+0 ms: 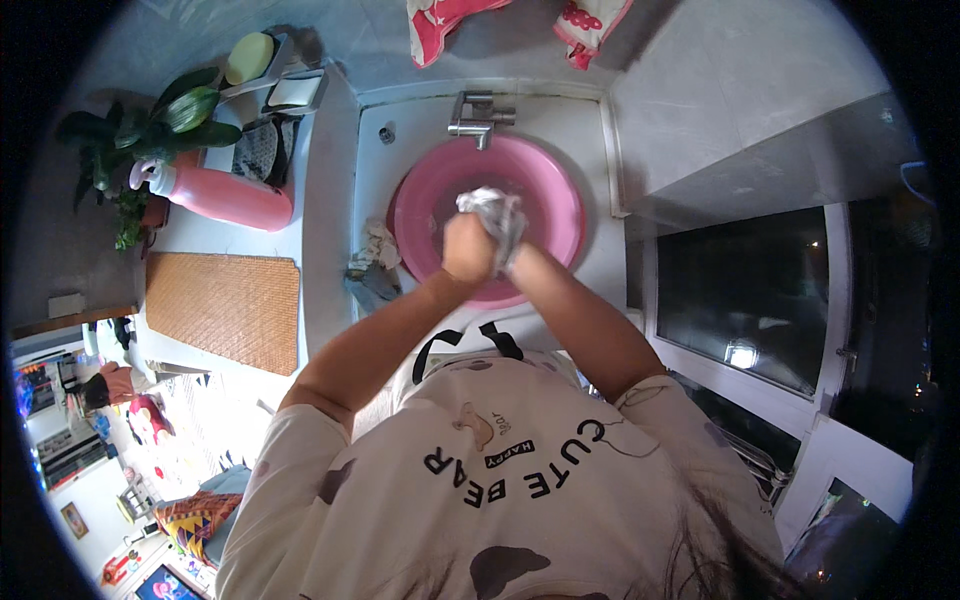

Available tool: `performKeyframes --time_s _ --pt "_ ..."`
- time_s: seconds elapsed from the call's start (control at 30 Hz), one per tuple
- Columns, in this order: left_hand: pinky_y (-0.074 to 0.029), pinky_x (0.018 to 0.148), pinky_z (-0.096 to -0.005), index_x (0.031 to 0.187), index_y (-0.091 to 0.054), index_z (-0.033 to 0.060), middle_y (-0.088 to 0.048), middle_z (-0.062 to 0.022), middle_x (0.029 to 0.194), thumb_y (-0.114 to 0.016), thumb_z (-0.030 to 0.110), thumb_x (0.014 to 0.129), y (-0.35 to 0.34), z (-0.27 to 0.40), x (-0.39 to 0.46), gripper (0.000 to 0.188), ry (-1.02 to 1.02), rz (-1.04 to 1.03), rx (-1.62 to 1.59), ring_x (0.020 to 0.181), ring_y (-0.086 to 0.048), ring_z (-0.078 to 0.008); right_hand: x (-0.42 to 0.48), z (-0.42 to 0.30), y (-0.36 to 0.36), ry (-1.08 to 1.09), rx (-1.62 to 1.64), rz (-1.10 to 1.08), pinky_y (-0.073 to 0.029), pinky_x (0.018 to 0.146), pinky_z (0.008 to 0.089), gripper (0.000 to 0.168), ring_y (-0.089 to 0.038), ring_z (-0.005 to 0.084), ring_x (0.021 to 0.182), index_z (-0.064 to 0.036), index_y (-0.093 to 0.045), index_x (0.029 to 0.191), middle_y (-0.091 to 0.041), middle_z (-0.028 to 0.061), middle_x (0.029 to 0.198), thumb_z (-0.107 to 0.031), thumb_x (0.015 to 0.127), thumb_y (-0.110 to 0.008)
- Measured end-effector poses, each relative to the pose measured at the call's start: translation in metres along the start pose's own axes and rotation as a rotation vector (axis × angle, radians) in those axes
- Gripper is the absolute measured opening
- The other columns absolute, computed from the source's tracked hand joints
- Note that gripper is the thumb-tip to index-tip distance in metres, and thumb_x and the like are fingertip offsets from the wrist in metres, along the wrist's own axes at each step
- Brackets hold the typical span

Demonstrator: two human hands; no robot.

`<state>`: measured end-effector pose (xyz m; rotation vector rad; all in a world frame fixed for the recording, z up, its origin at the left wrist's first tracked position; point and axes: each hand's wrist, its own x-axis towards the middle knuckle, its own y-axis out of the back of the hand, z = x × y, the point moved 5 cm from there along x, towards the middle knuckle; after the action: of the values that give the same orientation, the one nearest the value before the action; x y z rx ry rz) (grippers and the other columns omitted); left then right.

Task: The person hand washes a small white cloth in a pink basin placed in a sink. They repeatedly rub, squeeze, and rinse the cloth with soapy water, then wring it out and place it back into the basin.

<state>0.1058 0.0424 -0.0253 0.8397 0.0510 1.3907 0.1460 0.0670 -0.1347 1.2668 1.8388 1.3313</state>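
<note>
Over a pink plastic basin [564,196], my left hand [470,246] grips a wet-looking, greyish-white cloth [501,214] from the near left side. My right hand [519,259], blurred and partly hidden behind the cloth, has hold of its lower right part. The cloth is bunched up between both hands. The basin stands in a white sink [604,247] and appears to hold some water. A chrome faucet [480,120] reaches over the basin's far rim. Crumpled cloths [375,259], pale and grey-blue, lie in the sink left of the basin.
Left of the sink, the white counter holds a pink pump bottle [229,196], a woven brown mat [225,307], soap dishes [296,91] and a leafy plant [180,112]. Red-and-white cloths [592,22] hang on the far wall. A window [742,300] is at the right.
</note>
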Motion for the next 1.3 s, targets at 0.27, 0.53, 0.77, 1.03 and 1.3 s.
performKeyframes --time_s 0.27,0.53,0.77,1.03,1.3 --pt "-0.044 0.068 -0.0346 0.084 -0.061 0.0079 -0.063 -0.0062 0.077 -0.038 0.054 0.084 -0.011 -0.157 -0.019 0.052 0.906 -0.131 -0.73 0.074 -0.061 -0.0213 -0.013 -0.013 0.019 -0.484 1.265 0.126 -0.042 0.068 0.0247 0.035 -0.051 0.0135 0.079 -0.009 -0.048 0.105 -0.052 0.0015 0.09 -0.037 0.089 -0.035" --pt "-0.034 0.096 -0.0352 0.123 -0.041 0.0098 -0.047 -0.0058 0.119 -0.038 0.041 0.088 0.032 -0.083 -0.038 0.046 0.963 -0.782 -1.211 0.111 -0.044 -0.02 -0.041 -0.04 0.083 -0.728 1.904 0.078 -0.037 0.06 0.0199 0.017 -0.047 0.0019 0.075 -0.015 -0.052 0.092 -0.05 -0.0039 0.082 -0.03 0.087 -0.048" --pt "-0.04 0.085 -0.0305 0.107 -0.047 0.012 -0.052 -0.0041 0.101 -0.053 0.026 0.084 0.051 -0.057 -0.018 0.028 0.844 -0.511 -1.337 0.095 -0.051 -0.0153 -0.047 -0.031 0.076 -0.564 1.809 0.311 -0.036 0.087 0.0292 0.021 -0.048 0.0116 0.097 -0.012 -0.048 0.102 -0.052 0.0021 0.101 -0.019 0.083 -0.055" --pt "-0.04 0.077 -0.0288 0.105 -0.048 0.0115 -0.051 -0.0022 0.088 -0.047 0.032 0.088 0.035 -0.057 -0.02 0.026 0.99 -0.194 -1.208 0.087 -0.05 -0.0139 -0.041 -0.047 0.085 -0.5 2.05 0.466 -0.046 0.076 0.0315 0.021 -0.051 0.0167 0.093 -0.012 -0.035 0.098 -0.05 0.0054 0.095 -0.02 0.086 -0.051" --pt "-0.039 0.083 -0.0298 0.106 -0.05 0.0092 -0.053 -0.0034 0.098 -0.05 0.029 0.086 0.031 -0.052 -0.03 0.028 0.909 -0.672 -1.363 0.091 -0.05 -0.015 -0.047 -0.035 0.081 -0.459 2.13 0.485 -0.048 0.071 0.0293 0.02 -0.057 0.018 0.083 -0.012 -0.038 0.103 -0.053 0.0072 0.093 -0.022 0.088 -0.048"
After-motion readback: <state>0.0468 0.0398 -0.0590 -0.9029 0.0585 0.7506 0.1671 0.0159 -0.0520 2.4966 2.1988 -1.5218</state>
